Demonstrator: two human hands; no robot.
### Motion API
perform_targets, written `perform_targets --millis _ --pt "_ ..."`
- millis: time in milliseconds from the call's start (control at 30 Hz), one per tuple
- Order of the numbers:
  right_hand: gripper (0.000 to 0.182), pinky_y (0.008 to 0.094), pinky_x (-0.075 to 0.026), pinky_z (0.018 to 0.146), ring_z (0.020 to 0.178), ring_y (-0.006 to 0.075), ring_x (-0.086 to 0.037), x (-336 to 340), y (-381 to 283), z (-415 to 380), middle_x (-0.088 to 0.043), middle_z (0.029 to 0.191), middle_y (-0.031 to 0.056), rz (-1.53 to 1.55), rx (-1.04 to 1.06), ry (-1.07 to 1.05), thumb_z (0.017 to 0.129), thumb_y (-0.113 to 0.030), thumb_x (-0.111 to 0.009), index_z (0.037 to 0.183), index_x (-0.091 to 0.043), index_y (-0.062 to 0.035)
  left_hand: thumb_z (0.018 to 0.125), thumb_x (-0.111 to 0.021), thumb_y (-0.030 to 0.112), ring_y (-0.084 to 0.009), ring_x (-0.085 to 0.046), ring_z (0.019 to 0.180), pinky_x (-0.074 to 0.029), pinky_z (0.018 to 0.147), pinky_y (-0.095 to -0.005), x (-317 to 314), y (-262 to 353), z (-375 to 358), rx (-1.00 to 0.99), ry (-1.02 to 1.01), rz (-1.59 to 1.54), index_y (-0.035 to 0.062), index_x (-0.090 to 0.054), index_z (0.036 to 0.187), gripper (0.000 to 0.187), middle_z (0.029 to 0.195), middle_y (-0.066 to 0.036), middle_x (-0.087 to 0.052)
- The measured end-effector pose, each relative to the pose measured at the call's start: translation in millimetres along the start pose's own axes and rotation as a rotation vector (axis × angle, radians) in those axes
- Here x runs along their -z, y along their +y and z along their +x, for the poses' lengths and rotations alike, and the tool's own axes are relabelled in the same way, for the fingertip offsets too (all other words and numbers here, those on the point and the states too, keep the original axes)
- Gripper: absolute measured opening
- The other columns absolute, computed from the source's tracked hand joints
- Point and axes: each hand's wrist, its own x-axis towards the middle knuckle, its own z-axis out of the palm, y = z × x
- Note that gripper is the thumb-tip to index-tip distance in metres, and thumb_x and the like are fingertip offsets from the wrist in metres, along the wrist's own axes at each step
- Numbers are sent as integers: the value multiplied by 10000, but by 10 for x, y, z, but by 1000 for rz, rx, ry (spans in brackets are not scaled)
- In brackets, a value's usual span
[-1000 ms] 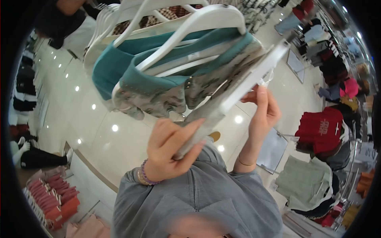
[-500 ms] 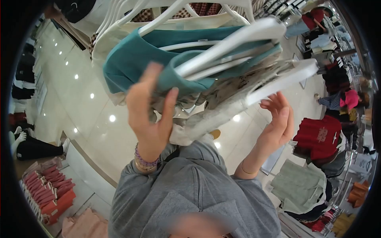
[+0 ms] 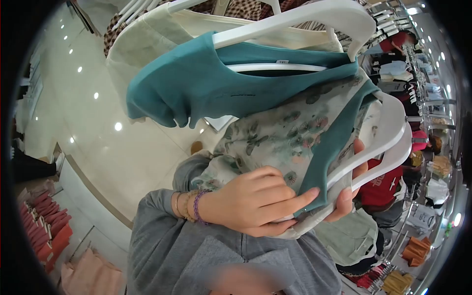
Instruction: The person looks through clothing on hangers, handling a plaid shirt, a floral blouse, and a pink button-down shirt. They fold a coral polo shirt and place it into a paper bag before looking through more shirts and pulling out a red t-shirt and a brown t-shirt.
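My left hand [image 3: 260, 201], with bracelets at its wrist, reaches across in front of my chest. Its index finger lies on the edge of a teal top [image 3: 322, 152] on a white hanger [image 3: 368, 152], and the other fingers curl at its shoulder. My right hand [image 3: 346, 196] is closed around the shoulder part of the tilted hangers, partly hidden behind them. Beside the teal top, a second white hanger [image 3: 388, 167] carries a pale garment. A floral garment [image 3: 280, 137] spreads behind my left hand. Another teal top [image 3: 196, 83] hangs farther back.
A cream garment [image 3: 142, 44] and checked clothes [image 3: 241, 10] hang behind the teal top. Racks with a red top [image 3: 381, 189] and a pale green top [image 3: 349, 233] stand to the right. Pink clothes [image 3: 44, 216] hang at lower left. A person in red [image 3: 393, 42] is far right.
My left hand has moved right and down from the hanging teal top to the near hangers. My right hand has closed on them. The floral print now shows widely between the parted garments.
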Motion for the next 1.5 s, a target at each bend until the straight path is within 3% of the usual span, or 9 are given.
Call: perform_targets --millis 233,333,600,800,967,1100,1200,1267,1500 --pt "516 374 -405 758 862 218 -475 82 38 91 -448 969 97 -265 143 -78 695 -474 -585 812 -603 28 753 -734 272 -254 -558 941 -483 789 -367 253 -176 162 -17 75 106 55 -673 1132 440 1014 -80 -614" --pt "465 353 -405 732 831 194 -468 -75 -30 85 -449 936 87 -300 104 -46 707 -462 -601 777 -547 -5 751 -740 209 -295 -522 1068 -449 881 -380 355 -443 193 112 133 428 72 -631 1207 488 1253 -102 -563" --pt "389 295 -412 632 682 152 -487 -76 171 205 -463 760 60 -18 237 -157 712 -364 -662 724 -445 -41 785 -721 99 -252 -469 947 -397 848 -339 330 -666 333 358 216 723 83 -595 1263 495 1356 -89 -479" --pt "321 303 -419 615 661 168 -496 53 404 306 -497 749 96 173 317 -339 711 -265 -638 764 -496 18 713 -620 -66 -242 -547 801 -478 725 -354 456 -792 600 157 305 901 49 -630 1166 468 1155 -79 -597" --pt "289 306 -437 618 642 194 -522 213 463 477 -568 763 156 288 354 -599 718 -194 -599 812 -537 73 700 -653 55 -217 -606 793 -485 661 -316 532 -808 857 -17 233 982 61 -647 982 283 1018 -60 -625" --pt "312 307 -446 646 671 210 -542 363 399 706 -598 793 177 102 535 -836 722 -184 -604 836 -548 100 805 -633 49 -275 -561 765 -457 671 -364 514 -837 993 150 -17 1010 25 -613 883 84 837 -78 -593" --pt "337 303 -414 652 699 202 -518 48 407 438 -564 768 145 150 502 -473 733 -225 -625 814 -557 95 871 -615 101 -252 -537 718 -427 644 -342 560 -717 986 407 28 529 4 -593 895 102 773 -95 -571" --pt "354 304 -381 648 715 195 -487 -20 375 302 -523 748 116 153 420 -240 745 -266 -633 787 -564 79 955 -563 165 -130 -435 645 -354 593 -268 573 -635 998 497 80 201 -3 -562 889 180 673 -25 -466" --pt "403 365 -304 670 757 225 -387 246 323 282 -447 835 121 -211 330 -285 761 -396 -600 699 -589 2 995 -508 193 -62 -348 649 -317 574 -219 571 -637 998 566 123 -41 15 -541 871 219 705 29 -393"
